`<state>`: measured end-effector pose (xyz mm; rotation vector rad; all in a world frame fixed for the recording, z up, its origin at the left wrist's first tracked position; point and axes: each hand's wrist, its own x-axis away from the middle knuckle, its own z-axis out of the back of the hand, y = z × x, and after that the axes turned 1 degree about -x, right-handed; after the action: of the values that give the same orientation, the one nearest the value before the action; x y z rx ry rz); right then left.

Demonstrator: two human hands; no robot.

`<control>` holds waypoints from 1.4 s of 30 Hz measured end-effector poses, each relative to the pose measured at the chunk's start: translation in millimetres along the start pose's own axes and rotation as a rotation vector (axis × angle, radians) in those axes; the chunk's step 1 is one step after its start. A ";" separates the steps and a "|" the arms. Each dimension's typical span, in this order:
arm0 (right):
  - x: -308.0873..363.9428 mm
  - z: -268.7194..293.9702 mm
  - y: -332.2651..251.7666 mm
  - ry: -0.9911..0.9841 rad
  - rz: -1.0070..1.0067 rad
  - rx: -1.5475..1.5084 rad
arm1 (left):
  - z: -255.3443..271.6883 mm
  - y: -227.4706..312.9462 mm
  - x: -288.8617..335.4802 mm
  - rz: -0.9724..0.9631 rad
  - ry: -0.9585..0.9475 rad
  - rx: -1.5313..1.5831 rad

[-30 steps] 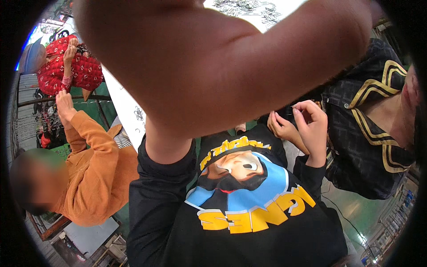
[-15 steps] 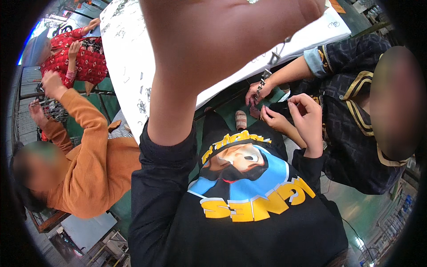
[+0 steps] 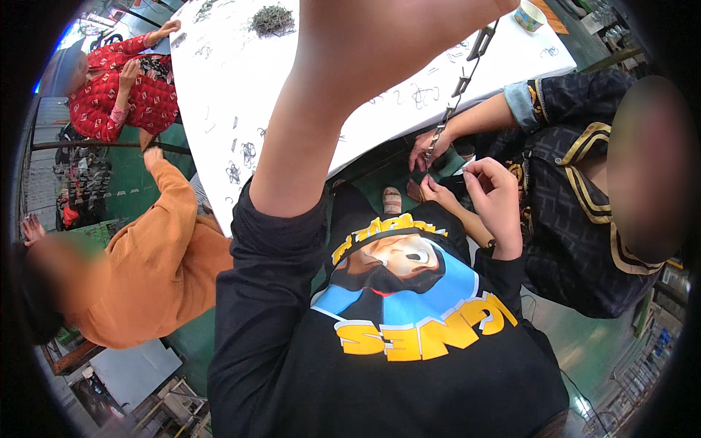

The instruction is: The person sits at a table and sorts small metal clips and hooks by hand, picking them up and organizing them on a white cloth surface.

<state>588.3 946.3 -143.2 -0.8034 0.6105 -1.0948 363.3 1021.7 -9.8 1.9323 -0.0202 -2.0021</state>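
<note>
My left hand (image 3: 387,40) is raised large across the top of the view, its fingers mostly cut off by the upper edge. From beside its fingertips a dark metal link chain (image 3: 461,86) hangs down to a co-worker's hand (image 3: 429,150) on the right. In front of my chest, my right hand (image 3: 498,201) is closed in a pinch of thumb and forefinger. Whatever lies between those fingertips is too small to make out. Another hand (image 3: 440,193), seemingly the same co-worker's, is near the chain's lower end.
A white-covered table (image 3: 219,80) carries scattered dark links and a heap of dark pieces (image 3: 273,21). A paper cup (image 3: 529,15) stands at its far right corner. People in orange (image 3: 168,255) and red (image 3: 124,87) sit to the left. The dark-shirted co-worker (image 3: 562,182) is close on my right.
My left hand has moved up, uncovering the heap, the cup and more of the chain. The person in orange has lowered one arm toward the table. My right hand has barely moved.
</note>
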 end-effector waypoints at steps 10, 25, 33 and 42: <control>-11.5 -3.3 0.0 -0.044 0.001 -0.005 | 2.0 -18.3 -2.2 -0.031 0.076 0.074; -29.6 -14.0 8.0 -0.108 0.032 0.045 | 5.6 -27.5 9.1 -0.033 0.144 0.068; -50.4 -18.4 71.5 0.195 -0.009 -0.144 | 11.4 17.4 37.9 0.309 0.195 -0.005; -157.0 -112.6 186.0 0.116 -0.162 0.082 | 5.9 74.4 103.4 0.550 0.200 -0.220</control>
<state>544.9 1107.8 -352.8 -0.7315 0.6009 -1.3135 375.4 923.5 -90.3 1.7380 -0.2422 -1.3901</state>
